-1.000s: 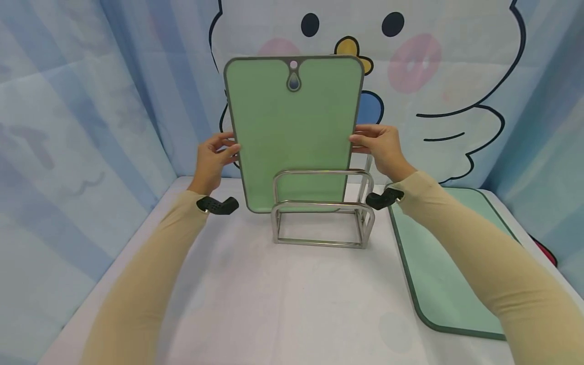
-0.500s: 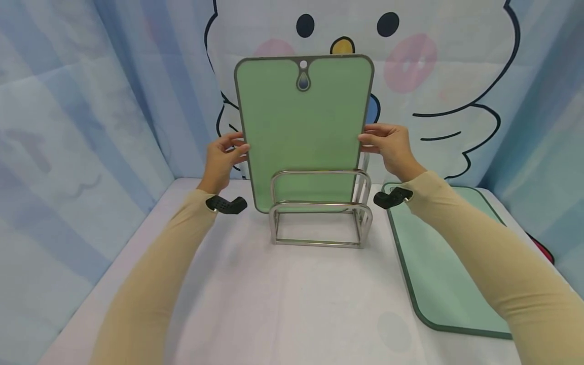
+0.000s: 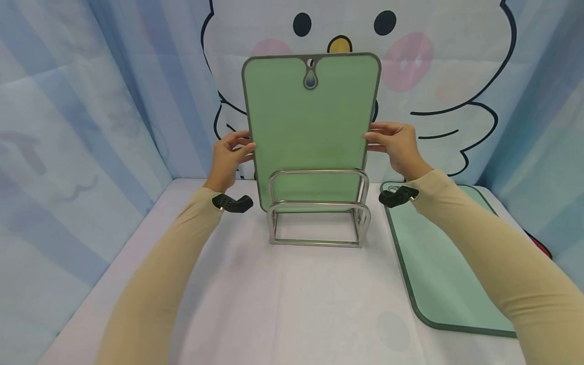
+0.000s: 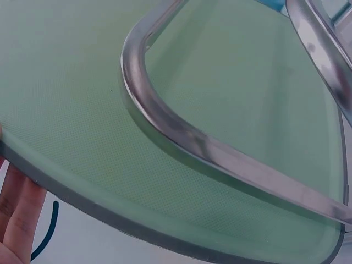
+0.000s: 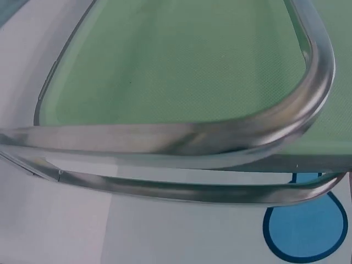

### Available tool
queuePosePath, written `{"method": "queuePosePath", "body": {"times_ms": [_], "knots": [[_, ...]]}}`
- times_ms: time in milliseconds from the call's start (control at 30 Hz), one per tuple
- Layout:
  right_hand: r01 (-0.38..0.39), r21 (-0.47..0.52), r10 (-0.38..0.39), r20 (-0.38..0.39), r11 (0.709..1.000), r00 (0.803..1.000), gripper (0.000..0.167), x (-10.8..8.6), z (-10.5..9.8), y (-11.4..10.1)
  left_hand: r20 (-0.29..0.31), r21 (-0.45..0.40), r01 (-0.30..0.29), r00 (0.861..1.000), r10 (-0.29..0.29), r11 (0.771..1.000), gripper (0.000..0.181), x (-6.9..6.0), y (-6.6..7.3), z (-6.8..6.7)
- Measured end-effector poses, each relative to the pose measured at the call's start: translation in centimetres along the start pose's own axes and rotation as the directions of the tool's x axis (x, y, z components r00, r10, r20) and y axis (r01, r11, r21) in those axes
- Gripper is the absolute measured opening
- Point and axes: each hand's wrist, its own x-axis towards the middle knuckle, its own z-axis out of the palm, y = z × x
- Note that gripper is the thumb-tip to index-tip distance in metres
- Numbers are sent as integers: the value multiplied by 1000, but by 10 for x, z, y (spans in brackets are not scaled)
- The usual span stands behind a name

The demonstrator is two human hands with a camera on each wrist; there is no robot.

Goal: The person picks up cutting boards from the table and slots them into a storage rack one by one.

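A light green cutting board [image 3: 312, 121] with a grey rim and a hanging hole stands nearly upright in the head view. My left hand [image 3: 228, 157] pinches its left edge; my right hand [image 3: 397, 147] pinches the right edge at about the same height. The board's lower part is behind two front loops of a shiny metal rack [image 3: 315, 204]. In the right wrist view, one rack rail [image 5: 165, 137] crosses before the board and another passes behind it. Some left fingers [image 4: 25, 214] show behind the rim in the left wrist view. Whether the board's bottom touches the rack is unclear.
A second, larger green board [image 3: 447, 263] with a dark green rim lies flat on the white-covered table [image 3: 292, 304] at the right, partly under my right forearm. Blue and white patterned curtains [image 3: 82, 126] enclose the table at the back and sides.
The held cutting board has shifted right relative to the rack, together with both hands, so it is now more centred behind the loops. Both hands keep their grip. The flat board stays put.
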Motion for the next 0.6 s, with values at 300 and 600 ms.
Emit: {"method": "queuePosePath", "body": {"times_ms": [300, 600], "knots": [[-8, 0, 8, -15, 1000, 1000, 18, -1, -7, -5, 12, 7, 0, 1000, 0, 1000, 25, 2, -2, 9], [-13, -15, 13, -32, 1000, 999, 17, -2, -11, -4, 13, 45, 7, 1000, -8, 999, 29, 5, -5, 14]]}}
